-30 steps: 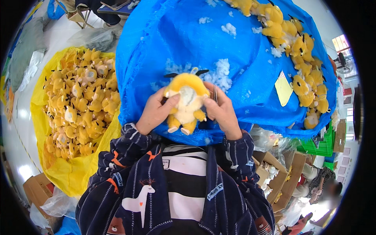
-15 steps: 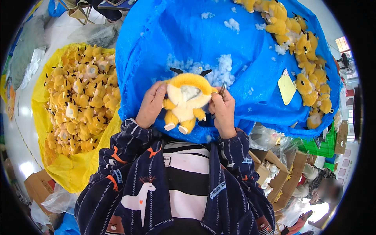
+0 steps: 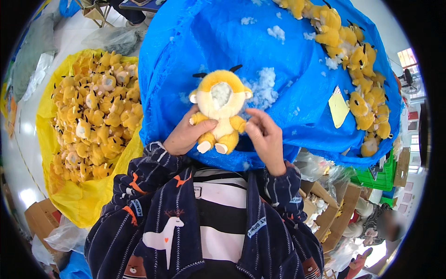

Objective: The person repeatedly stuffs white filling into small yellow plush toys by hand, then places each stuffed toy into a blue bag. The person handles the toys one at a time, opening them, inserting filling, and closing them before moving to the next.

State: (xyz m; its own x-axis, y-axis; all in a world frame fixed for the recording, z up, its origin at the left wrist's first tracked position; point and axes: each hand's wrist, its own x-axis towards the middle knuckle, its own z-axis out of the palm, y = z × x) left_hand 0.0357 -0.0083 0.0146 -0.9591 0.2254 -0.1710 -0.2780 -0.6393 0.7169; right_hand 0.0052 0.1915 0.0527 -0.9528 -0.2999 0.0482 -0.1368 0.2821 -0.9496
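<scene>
Yellow plush toy [image 3: 217, 110] is mid-frame, horns toward the top, over a wrinkly blue sheet [image 3: 200, 46], feet near the sheet's lower edge. Left hand [image 3: 185, 136] has it pinched, thumb across the belly; right hand [image 3: 268, 139] has its fingers parted right beside the toy's arm, can't tell if they touch. Most of the elbow room is the blue stretch toward the top, with bits of white fluff [image 3: 265, 86] scattered around. More plush toys [image 3: 360, 109] hug the right edge. Pale floor [image 3: 24, 160] and a full yellow bag [image 3: 79, 204] at left, green crate [image 3: 378, 177] lower right.
</scene>
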